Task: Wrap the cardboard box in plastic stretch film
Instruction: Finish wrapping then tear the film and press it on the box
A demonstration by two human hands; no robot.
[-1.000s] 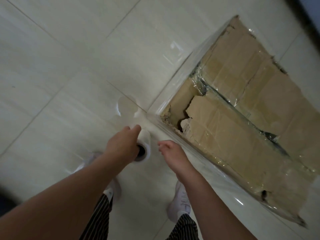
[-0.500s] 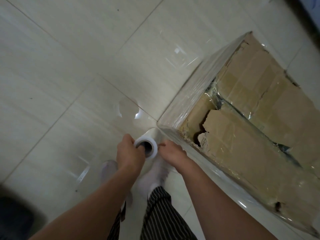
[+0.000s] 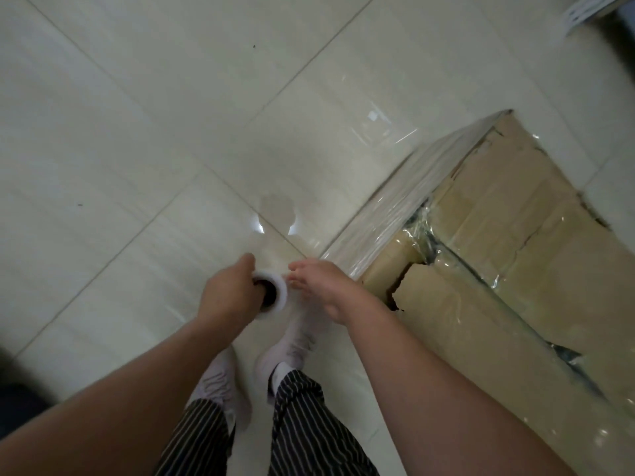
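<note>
Looking down at a tiled floor [image 3: 137, 132]. One box [image 3: 515, 235] stands on it, right of both hands, with its near corner just beside the right hand [image 3: 326, 290]. The top flaps are torn and crossed by one shiny tape seam. Film [image 3: 395, 207] covers the box's side beyond the right hand and gleams over the top.

Two striped trouser legs [image 3: 309, 424] and two white shoes [image 3: 292, 341] sit below the hands, one shoe directly under the right hand.

Two bare hands, close together:
- Left hand [image 3: 228, 293]: curled round one white roll [image 3: 282, 291], core hole facing the camera.
- Right hand: fingers fairly straight, tips at the roll's rim on its right. Can't tell if they pinch film.

One pale ribbed item [image 3: 584, 8] lies far beyond the hands, too blurred to identify.
</note>
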